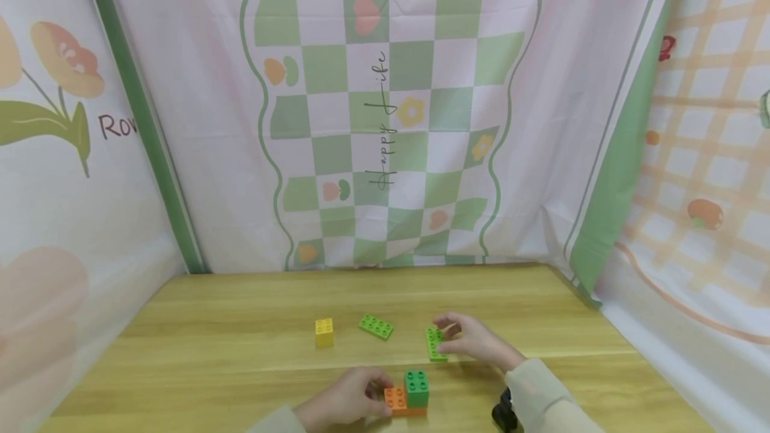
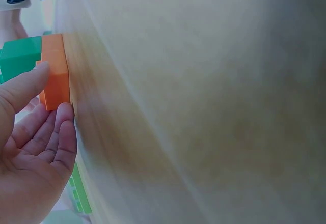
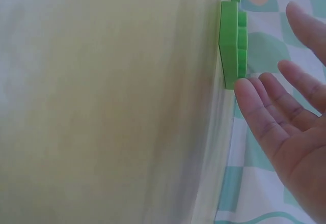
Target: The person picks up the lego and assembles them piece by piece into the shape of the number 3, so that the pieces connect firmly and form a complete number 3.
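Observation:
My left hand [image 1: 374, 394] grips the left end of an orange brick [image 1: 395, 401] near the table's front edge. In the left wrist view the thumb [image 2: 25, 84] presses its side and the fingers [image 2: 63, 127] close on its end. A dark green brick [image 1: 416, 387] sits on the orange one's right half. My right hand [image 1: 446, 334] reaches over a flat light green brick [image 1: 434, 344], fingers straight. In the right wrist view a fingertip [image 3: 245, 90] touches the end of that light green brick [image 3: 232, 46], and the thumb stays apart.
A second light green flat brick [image 1: 375, 326] and a yellow brick [image 1: 324, 331] lie on the wooden table [image 1: 240, 326] behind my hands. Patterned cloth walls close off the back and both sides.

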Available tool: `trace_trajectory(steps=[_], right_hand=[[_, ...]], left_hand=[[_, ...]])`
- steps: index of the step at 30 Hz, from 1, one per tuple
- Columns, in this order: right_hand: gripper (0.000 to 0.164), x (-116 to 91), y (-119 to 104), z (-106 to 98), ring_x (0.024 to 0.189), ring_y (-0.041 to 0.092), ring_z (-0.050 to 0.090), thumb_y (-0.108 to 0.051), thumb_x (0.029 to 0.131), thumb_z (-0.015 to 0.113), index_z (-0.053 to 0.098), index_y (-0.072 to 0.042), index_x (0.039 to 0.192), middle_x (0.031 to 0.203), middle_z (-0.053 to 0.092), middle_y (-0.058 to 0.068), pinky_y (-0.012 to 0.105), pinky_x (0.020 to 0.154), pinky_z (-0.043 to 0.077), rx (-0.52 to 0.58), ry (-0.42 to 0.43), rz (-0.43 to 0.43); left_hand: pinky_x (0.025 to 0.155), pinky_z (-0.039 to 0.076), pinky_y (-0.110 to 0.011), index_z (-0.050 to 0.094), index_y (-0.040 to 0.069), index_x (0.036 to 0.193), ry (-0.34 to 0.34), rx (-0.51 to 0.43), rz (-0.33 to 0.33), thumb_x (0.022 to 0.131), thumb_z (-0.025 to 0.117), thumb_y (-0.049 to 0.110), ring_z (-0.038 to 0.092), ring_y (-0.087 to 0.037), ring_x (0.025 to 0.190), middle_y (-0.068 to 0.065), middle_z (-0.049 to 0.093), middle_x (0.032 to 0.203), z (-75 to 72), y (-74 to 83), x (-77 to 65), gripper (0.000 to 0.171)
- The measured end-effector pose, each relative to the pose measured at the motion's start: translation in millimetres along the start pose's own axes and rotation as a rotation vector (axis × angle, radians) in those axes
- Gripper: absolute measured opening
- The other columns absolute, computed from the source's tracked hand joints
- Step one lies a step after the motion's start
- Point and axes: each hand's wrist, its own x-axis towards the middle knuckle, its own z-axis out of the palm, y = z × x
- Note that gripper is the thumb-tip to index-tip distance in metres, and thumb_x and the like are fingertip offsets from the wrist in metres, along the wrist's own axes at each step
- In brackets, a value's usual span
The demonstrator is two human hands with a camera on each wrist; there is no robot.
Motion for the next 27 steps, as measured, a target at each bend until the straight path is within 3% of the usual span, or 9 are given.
trace_trajectory(steps=[6, 13, 20, 27], right_hand=[[0.054, 2.4, 4.6, 0.0, 0.093, 0.031, 0.056, -0.016, 0.076, 0.075, 0.051, 0.006, 0.12, 0.113, 0.055, 0.017, 0.036, 0.073, 0.05, -0.001, -0.006, 0.021], [0.058, 3.8, 4.3, 0.5, 0.089, 0.028, 0.057, -0.012, 0.076, 0.074, 0.048, 0.007, 0.123, 0.118, 0.049, 0.024, 0.035, 0.067, 0.052, 0.075, -0.047, 0.066], [0.063, 3.9, 1.0, 1.8, 0.098, 0.035, 0.055, -0.009, 0.076, 0.073, 0.042, 0.008, 0.128, 0.126, 0.041, 0.029, 0.04, 0.068, 0.051, 0.136, -0.099, 0.107], [0.07, 6.5, -1.1, 4.1, 0.094, 0.027, 0.054, -0.009, 0.071, 0.076, 0.043, 0.005, 0.13, 0.128, 0.044, 0.023, 0.037, 0.065, 0.05, 0.09, -0.119, 0.149]], left_hand=[[0.063, 0.045, -0.026, 0.065, 0.01, 0.099, 0.002, 0.001, -0.005, 0.077, 0.072, 0.007, 0.053, -0.011, 0.071, 0.005, 0.059, 0.082, -0.1, 1.0, -0.8, 0.023], [0.062, 0.045, -0.026, 0.065, 0.009, 0.1, -0.005, -0.005, -0.003, 0.078, 0.071, 0.006, 0.053, -0.011, 0.071, 0.005, 0.059, 0.082, -0.4, 0.9, -1.0, 0.023], [0.062, 0.045, -0.026, 0.065, 0.01, 0.1, -0.002, -0.013, -0.01, 0.078, 0.071, 0.006, 0.054, -0.013, 0.072, 0.004, 0.059, 0.083, -0.1, 1.9, -1.6, 0.023], [0.062, 0.045, -0.026, 0.065, 0.01, 0.1, 0.0, -0.027, 0.004, 0.078, 0.071, 0.005, 0.053, -0.013, 0.071, 0.003, 0.058, 0.082, 0.7, 1.8, -2.3, 0.023]])
